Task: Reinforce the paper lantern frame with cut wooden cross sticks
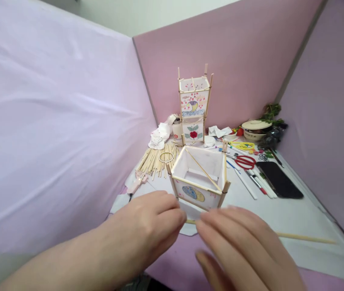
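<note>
My left hand (pixel 156 222) is closed, its fingertips on the near end of a thin wooden stick (pixel 307 238). The stick runs right, behind my right hand (pixel 241 246), whose fingers stretch over it with the thumb apart below. That hand is slightly blurred. Just beyond both hands stands a square lantern frame (pixel 196 192) of sticks with white paper sides. A blue and yellow round drawing shows on its front, and one stick crosses its open top diagonally.
Behind stands a taller two-tier lantern (pixel 194 105) with flower drawings. To the left are a bundle of sticks (pixel 156 161), a pink glue gun (pixel 137 182) and crumpled tissue (pixel 160 136). To the right lie red scissors (pixel 245 162), pens (pixel 255 182), a black phone (pixel 279 180) and a lidded bowl (pixel 255 131).
</note>
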`<state>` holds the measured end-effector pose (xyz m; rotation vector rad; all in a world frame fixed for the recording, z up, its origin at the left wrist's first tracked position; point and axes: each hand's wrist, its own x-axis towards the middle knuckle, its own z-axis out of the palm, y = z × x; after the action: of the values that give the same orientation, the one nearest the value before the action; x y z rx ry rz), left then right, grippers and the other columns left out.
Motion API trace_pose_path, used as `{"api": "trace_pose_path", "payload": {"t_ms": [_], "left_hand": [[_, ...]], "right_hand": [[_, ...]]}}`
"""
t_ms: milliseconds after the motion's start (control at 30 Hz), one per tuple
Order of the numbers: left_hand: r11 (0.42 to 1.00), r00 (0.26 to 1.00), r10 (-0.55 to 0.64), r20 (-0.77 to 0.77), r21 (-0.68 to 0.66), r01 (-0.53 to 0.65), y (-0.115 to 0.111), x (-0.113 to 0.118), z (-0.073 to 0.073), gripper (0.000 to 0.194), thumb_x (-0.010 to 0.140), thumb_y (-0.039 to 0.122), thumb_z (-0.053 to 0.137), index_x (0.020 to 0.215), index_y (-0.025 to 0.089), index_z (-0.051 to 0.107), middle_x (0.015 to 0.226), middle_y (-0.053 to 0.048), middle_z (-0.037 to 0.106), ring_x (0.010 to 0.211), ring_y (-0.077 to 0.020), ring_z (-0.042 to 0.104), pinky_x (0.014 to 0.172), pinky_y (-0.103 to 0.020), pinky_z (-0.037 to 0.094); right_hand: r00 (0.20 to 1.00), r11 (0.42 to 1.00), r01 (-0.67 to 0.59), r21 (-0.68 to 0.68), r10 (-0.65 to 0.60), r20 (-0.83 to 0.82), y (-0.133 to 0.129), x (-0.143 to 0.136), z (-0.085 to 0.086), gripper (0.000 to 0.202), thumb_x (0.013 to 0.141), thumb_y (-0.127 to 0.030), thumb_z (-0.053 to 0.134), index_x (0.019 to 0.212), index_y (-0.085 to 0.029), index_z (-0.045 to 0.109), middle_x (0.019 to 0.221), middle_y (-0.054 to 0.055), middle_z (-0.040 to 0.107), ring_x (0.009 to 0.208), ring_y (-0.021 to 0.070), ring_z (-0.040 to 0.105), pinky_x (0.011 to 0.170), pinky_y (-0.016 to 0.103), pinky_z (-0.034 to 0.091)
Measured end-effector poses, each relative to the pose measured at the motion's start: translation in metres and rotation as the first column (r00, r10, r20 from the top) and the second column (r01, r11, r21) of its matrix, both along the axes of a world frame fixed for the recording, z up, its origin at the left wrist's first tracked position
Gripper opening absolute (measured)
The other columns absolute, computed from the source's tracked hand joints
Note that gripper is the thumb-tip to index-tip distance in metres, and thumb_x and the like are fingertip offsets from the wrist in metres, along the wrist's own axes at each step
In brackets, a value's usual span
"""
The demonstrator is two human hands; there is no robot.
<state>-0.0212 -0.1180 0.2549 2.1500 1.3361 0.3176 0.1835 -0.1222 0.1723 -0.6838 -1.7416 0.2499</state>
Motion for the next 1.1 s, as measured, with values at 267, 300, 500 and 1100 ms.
{"api": "trace_pose_path", "payload": {"t_ms": [267, 300, 500, 1100], "left_hand": [[0.967, 0.979, -0.171, 0.108, 0.207, 0.146, 0.025, -0.003, -0.039, 0.017, 0.089, 0.019, 0.051, 0.087, 0.019, 0.068, 0.077, -0.002, 0.061, 0.072, -0.0129, 0.055, 0.067, -0.024, 0.041], [0.982, 0.973, -0.126, 0.191, 0.165, 0.095, 0.027, -0.004, -0.048, 0.015, 0.087, 0.019, 0.053, 0.085, 0.018, 0.068, 0.075, -0.001, 0.061, 0.07, -0.0123, 0.054, 0.065, -0.023, 0.041], [0.963, 0.633, 0.269, 0.726, -0.225, -0.151, 0.029, 0.007, -0.126, 0.015, 0.084, 0.027, 0.062, 0.075, 0.015, 0.063, 0.073, -0.002, 0.06, 0.071, -0.0138, 0.055, 0.068, -0.025, 0.045], [0.987, 0.64, 0.03, 0.768, 0.079, -0.141, -0.013, 0.021, -0.171, 0.019, 0.092, 0.029, 0.049, 0.081, 0.02, 0.061, 0.064, 0.0, 0.053, 0.054, -0.0095, 0.045, 0.052, -0.018, 0.038]], "right_hand": [[0.974, 0.973, 0.075, -0.219, -0.024, 0.227, 0.009, -0.022, -0.035, 0.015, 0.092, -0.016, 0.052, 0.095, -0.019, 0.065, 0.077, 0.004, 0.066, 0.069, 0.0159, 0.058, 0.063, 0.028, 0.043], [0.985, 0.957, 0.052, -0.285, -0.001, 0.174, 0.008, -0.025, -0.039, 0.014, 0.092, -0.018, 0.051, 0.093, -0.019, 0.065, 0.078, 0.003, 0.065, 0.069, 0.0152, 0.058, 0.064, 0.027, 0.043], [0.987, 0.779, -0.117, -0.616, 0.025, -0.157, 0.008, -0.044, -0.063, 0.019, 0.092, -0.028, 0.053, 0.079, -0.018, 0.062, 0.069, -0.001, 0.06, 0.063, 0.011, 0.054, 0.058, 0.021, 0.041], [0.977, 0.931, -0.212, -0.298, 0.195, -0.086, -0.001, -0.024, -0.064, 0.032, 0.087, -0.016, 0.057, 0.117, -0.025, 0.056, 0.089, 0.003, 0.056, 0.079, 0.0145, 0.056, 0.069, 0.026, 0.051]]}}
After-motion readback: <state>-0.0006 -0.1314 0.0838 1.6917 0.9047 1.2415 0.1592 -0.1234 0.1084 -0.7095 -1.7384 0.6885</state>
